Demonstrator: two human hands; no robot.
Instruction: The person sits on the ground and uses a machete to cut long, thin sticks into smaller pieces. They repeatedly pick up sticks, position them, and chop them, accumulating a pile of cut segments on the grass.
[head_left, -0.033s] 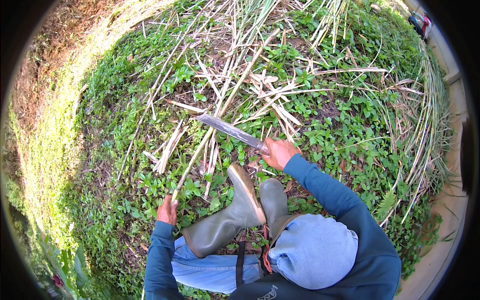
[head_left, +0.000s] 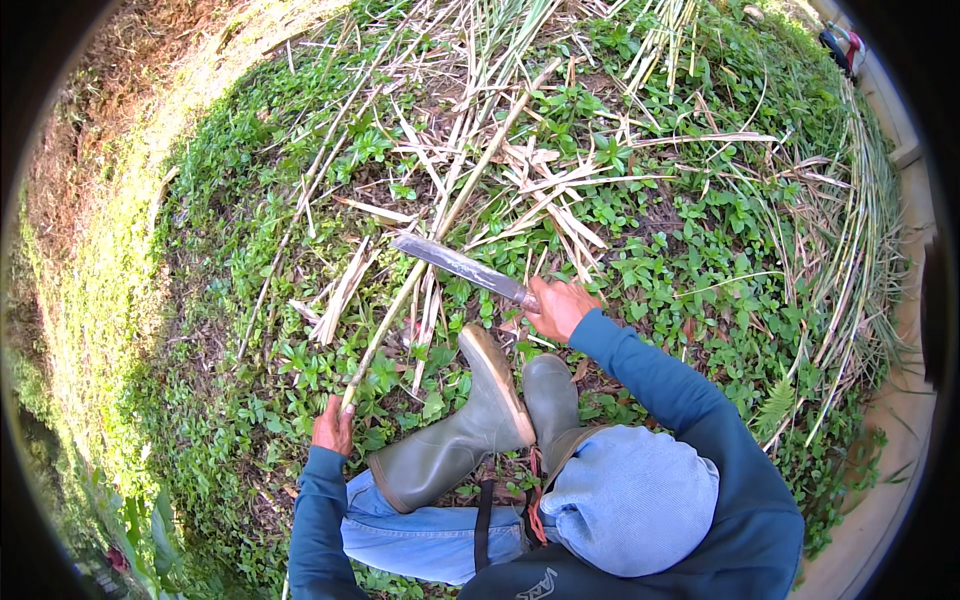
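My left hand [head_left: 333, 426] is closed around the near end of a long, pale straight stalk [head_left: 386, 325]. The stalk slants away to the far right over the ground litter. In my right hand [head_left: 561, 307] is the handle of a machete [head_left: 465, 268], fingers wrapped round it. Its blade points left and crosses the stalk about midway along; whether it touches the stalk I cannot tell. The blade is dark with pale, worn patches.
My green rubber boots [head_left: 490, 402] are close below the blade. Dry split strips [head_left: 560, 190] lie around the stalk. Bundles of long green stalks [head_left: 665, 40] lie at the far side and along the right, beside a pale concrete edge [head_left: 905, 190]. Low leafy plants cover the ground.
The machete blade has turned slightly, so more of its flat face shows. Both hands keep their grip in nearly the same places.
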